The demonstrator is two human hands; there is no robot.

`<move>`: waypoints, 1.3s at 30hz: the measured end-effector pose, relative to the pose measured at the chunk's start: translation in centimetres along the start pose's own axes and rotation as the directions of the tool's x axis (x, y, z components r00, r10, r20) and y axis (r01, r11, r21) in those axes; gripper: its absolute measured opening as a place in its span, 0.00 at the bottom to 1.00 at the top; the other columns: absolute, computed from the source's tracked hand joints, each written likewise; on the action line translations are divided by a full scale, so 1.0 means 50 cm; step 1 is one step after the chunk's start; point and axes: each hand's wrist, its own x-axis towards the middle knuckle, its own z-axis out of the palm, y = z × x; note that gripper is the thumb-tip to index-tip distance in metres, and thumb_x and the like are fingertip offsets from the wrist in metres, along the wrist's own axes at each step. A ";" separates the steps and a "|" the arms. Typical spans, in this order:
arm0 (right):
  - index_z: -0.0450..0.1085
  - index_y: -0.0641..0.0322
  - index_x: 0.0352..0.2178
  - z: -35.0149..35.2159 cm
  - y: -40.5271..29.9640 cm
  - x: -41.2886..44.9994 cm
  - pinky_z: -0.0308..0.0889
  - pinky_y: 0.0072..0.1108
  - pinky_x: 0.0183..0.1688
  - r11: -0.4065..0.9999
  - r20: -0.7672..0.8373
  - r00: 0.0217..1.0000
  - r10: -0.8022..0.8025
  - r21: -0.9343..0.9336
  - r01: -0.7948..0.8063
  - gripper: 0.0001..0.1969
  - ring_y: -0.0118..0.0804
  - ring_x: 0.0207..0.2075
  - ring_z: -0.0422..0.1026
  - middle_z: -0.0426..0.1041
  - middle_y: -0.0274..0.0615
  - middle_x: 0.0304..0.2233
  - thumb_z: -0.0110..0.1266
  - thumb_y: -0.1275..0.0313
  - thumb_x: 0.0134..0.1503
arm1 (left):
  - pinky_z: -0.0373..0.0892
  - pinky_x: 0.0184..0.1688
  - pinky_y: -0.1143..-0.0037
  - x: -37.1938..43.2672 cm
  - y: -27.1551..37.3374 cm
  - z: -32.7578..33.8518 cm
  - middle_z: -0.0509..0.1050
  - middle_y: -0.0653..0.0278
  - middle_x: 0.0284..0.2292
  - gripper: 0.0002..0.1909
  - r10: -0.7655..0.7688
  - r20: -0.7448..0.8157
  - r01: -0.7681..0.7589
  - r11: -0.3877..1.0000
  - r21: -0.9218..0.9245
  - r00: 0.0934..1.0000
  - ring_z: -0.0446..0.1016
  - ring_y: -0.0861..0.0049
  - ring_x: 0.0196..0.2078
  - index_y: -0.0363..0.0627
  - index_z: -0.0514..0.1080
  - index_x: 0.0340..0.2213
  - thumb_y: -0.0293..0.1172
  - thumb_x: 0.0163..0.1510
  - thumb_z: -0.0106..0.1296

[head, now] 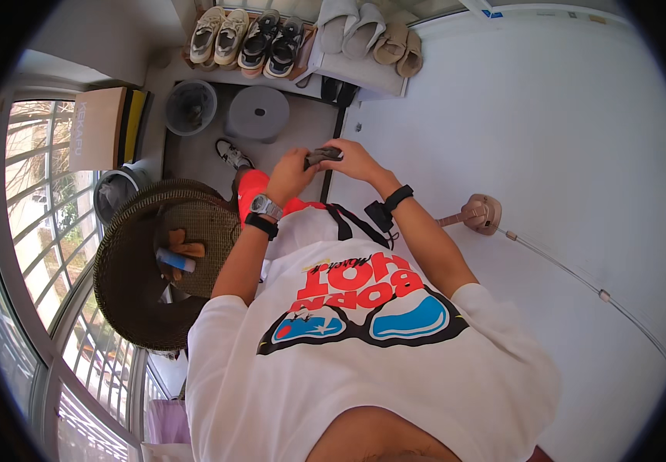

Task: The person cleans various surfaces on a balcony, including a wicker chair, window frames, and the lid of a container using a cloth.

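A small dark grey item (322, 155), apparently folded cloth, is held between both hands in front of my body. My left hand (289, 174) grips its left end, and a metal watch (266, 205) sits on that wrist. On the other side, my right hand (355, 160) pinches the right end with thumb and fingers. The fingers hide part of the item, so its exact kind is unclear. Below the hands a foot in a black and white sneaker (233, 153) rests on the grey floor.
A woven wicker chair (136, 231) at left holds a blue tube (175, 260) and an orange-brown item (188, 247). Ahead are a grey stool (259, 112), a waste bin (190, 107) and a rack of shoes (252, 43). A white wall (541, 127) bounds the right, with a cable.
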 end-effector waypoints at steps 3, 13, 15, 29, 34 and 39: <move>0.83 0.61 0.54 -0.019 0.038 0.117 0.78 0.37 0.54 0.986 0.051 0.987 0.152 0.063 -0.155 0.22 0.49 0.47 0.85 0.88 0.49 0.48 0.71 0.56 0.69 | 0.78 0.52 0.47 0.078 -0.054 -0.043 0.83 0.39 0.46 0.19 -0.077 -0.033 0.077 0.997 -0.010 0.996 0.83 0.34 0.48 0.36 0.79 0.49 0.38 0.64 0.68; 0.83 0.63 0.54 -0.208 0.367 0.528 0.78 0.35 0.54 0.953 -0.104 0.949 0.297 -0.030 -0.301 0.21 0.44 0.47 0.85 0.89 0.49 0.47 0.62 0.56 0.75 | 0.80 0.54 0.48 0.513 -0.275 -0.100 0.81 0.39 0.51 0.25 -0.227 -0.105 0.235 0.969 0.072 0.968 0.83 0.36 0.53 0.36 0.73 0.50 0.39 0.59 0.68; 0.83 0.67 0.51 -0.244 0.437 0.616 0.80 0.31 0.51 0.935 -0.152 0.928 0.341 -0.046 -0.351 0.21 0.37 0.42 0.85 0.88 0.43 0.42 0.60 0.56 0.78 | 0.79 0.55 0.49 0.595 -0.309 -0.079 0.81 0.39 0.51 0.26 -0.225 -0.133 0.232 0.972 0.039 0.965 0.82 0.37 0.55 0.35 0.73 0.52 0.39 0.60 0.68; 0.87 0.68 0.33 -0.300 0.637 0.879 0.83 0.30 0.39 0.878 0.294 0.832 0.471 -0.250 -0.408 0.23 0.38 0.26 0.87 0.88 0.46 0.26 0.57 0.58 0.70 | 0.80 0.55 0.55 0.897 -0.437 0.194 0.80 0.50 0.56 0.29 -0.101 -0.500 0.099 0.995 -0.031 0.860 0.83 0.43 0.54 0.44 0.75 0.65 0.35 0.66 0.68; 0.87 0.68 0.31 -0.317 0.669 0.874 0.83 0.29 0.38 0.894 0.386 0.807 0.446 -0.237 -0.381 0.25 0.37 0.24 0.86 0.88 0.46 0.26 0.56 0.56 0.70 | 0.79 0.53 0.58 0.903 -0.449 0.263 0.78 0.54 0.50 0.26 -0.156 -0.386 0.125 0.987 -0.103 0.909 0.82 0.51 0.50 0.47 0.80 0.65 0.30 0.67 0.68; 0.86 0.69 0.31 -0.319 0.686 0.881 0.80 0.28 0.30 0.897 0.374 0.816 0.440 -0.225 -0.381 0.23 0.35 0.19 0.83 0.86 0.47 0.24 0.60 0.56 0.68 | 0.78 0.50 0.59 0.920 -0.446 0.286 0.76 0.55 0.46 0.23 -0.101 -0.417 0.096 0.995 -0.033 0.903 0.80 0.54 0.45 0.47 0.82 0.63 0.29 0.69 0.68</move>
